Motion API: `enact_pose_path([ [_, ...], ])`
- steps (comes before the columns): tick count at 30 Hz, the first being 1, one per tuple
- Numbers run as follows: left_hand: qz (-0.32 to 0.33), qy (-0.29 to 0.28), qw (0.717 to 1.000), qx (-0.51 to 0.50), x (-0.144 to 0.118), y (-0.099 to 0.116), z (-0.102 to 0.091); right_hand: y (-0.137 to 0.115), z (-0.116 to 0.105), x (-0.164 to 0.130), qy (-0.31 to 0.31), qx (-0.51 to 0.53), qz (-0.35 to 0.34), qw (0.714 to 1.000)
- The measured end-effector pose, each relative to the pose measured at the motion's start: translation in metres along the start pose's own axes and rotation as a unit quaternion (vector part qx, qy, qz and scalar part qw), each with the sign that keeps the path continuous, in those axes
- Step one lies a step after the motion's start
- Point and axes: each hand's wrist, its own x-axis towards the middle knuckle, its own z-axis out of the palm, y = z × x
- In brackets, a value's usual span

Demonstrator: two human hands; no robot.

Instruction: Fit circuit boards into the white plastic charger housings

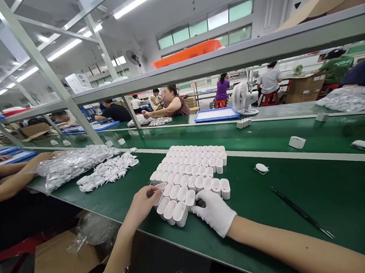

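- Left hand (143, 205): bare, touching white cups (180, 212)
- Right hand (215, 212): gloved, curled beside them
- Grip, both: cannot tell from here
- Tweezers (299, 210): on worktop (249, 198)

From the head, the view faces forward and down, hands (145, 204) (215, 212) close below.

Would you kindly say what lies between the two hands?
In the head view, white open-topped cups stand between the left hand and gloved right hand.

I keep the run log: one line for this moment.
left hand: bare, at front left of white cases; right hand: gloved, front right; tweezers: on bench
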Motion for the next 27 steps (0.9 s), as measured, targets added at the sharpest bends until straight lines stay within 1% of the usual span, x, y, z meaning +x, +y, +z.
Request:
enact_pose_path([
  [5, -0.029, 0.034, 0.999, 0.001, -0.006, -0.013, -0.005, -0.006, 0.007, 0.011, -0.01, 0.026, 0.012, 1.0],
  [9, -0.047, 0.038, 0.998, -0.017, -0.006, -0.025, -0.008, -0.013, 0.014, 0.016, -0.011, 0.029, 0.005, 1.0],
  [13, -0.065, 0.039, 0.997, -0.034, -0.001, -0.034, -0.011, -0.017, 0.022, 0.021, 0.002, 0.005, -0.008, 1.0],
  [16, -0.074, 0.041, 0.996, -0.034, 0.0, -0.033, -0.014, -0.018, 0.026, 0.025, 0.004, 0.0, -0.032, 0.999],
  [18, -0.081, 0.043, 0.995, -0.032, -0.001, -0.03, -0.014, -0.018, 0.027, 0.028, -0.012, 0.014, -0.042, 0.999],
  [22, -0.094, 0.06, 0.993, -0.03, -0.007, -0.023, -0.014, -0.017, 0.034, 0.034, -0.045, 0.054, -0.01, 0.997],
  [27, -0.085, 0.063, 0.994, -0.023, -0.007, -0.023, -0.016, -0.021, 0.047, 0.039, -0.032, 0.089, 0.015, 0.995],
])
